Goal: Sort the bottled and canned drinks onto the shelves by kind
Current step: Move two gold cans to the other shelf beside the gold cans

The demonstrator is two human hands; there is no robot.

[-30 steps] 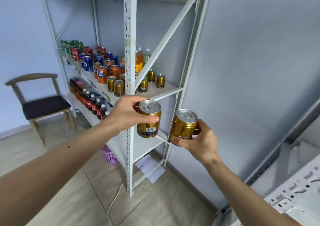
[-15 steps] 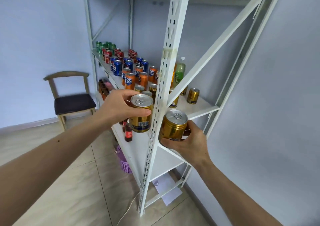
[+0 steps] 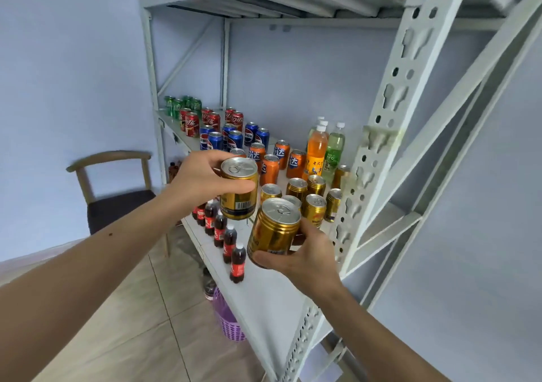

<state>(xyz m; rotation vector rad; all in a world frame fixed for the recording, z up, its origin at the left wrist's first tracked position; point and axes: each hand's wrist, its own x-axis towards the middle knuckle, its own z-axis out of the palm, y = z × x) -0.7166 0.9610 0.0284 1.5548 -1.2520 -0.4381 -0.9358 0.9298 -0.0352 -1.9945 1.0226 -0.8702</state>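
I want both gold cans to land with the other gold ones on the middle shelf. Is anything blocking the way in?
Nothing visible blocks the front. The left hand and right hand each hold a gold can before the gold group. The perforated upright post stands just right of that path.

Both arms reach toward 1 o'clock. Left hand (image 3: 202, 182) sits higher, fingers and thumb curled round a gold can (image 3: 239, 188), held upright. Right hand (image 3: 305, 255), at 4 o'clock of left, grips second can (image 3: 274, 229), tilted.
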